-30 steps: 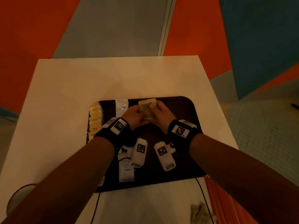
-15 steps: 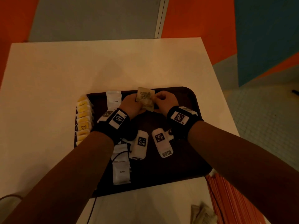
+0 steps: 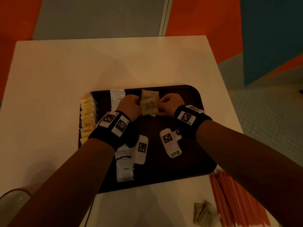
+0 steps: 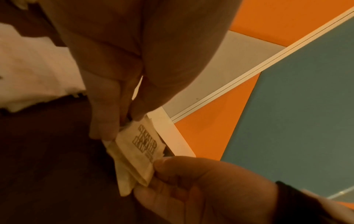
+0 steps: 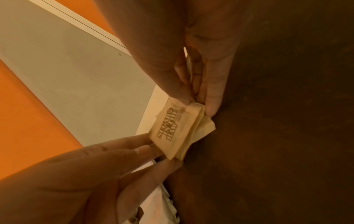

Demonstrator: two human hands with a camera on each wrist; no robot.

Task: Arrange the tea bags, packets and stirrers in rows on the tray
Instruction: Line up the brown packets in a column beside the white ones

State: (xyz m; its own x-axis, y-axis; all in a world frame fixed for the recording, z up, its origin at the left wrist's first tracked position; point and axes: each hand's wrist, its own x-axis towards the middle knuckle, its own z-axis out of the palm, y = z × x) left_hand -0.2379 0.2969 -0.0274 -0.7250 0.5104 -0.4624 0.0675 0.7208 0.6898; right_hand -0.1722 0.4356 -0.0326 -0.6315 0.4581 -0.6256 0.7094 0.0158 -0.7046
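Over the dark tray [image 3: 193,102], the left hand [image 3: 129,106] and right hand [image 3: 170,104] each pinch an opposite edge of the stacked brown sugar packets [image 3: 148,106]; orange stirrers [image 3: 236,199] lie on the worktop [image 3: 65,71].

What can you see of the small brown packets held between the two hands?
The brown packets are several flat, square paper sachets with dark printed lettering on the top one, fanned into an untidy overlapping stack. They sit at the far middle of the dark tray. The left hand pinches their left edge and the right hand pinches their right edge.
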